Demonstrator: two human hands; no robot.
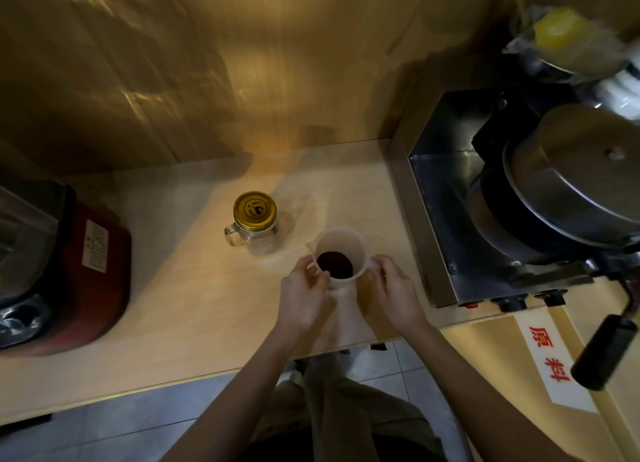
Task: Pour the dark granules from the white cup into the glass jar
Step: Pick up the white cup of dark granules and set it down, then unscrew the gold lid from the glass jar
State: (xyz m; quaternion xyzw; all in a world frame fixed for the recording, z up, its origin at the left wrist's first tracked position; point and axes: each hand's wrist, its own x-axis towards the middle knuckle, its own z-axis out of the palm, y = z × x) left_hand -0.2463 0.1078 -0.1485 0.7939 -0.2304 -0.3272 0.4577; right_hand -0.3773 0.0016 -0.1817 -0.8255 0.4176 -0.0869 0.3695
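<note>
A white plastic cup [341,243] with a spout stands upright on the pale wooden counter [194,288], with dark granules [335,264] lying in its bottom. My left hand [302,295] grips the cup's left side and my right hand [394,295] holds its right side at the handle. Just left of and behind the cup stands a glass jar [254,231] with a side handle. A gold screw lid [255,209] is on the jar and no contents can be seen in the glass.
A red and black appliance [69,271] fills the counter's left end. On the right sits a steel machine [519,201] with round plates, knobs and a black handle [604,352] jutting out. A wooden wall rises behind. A white label with red characters [550,357] lies on the right.
</note>
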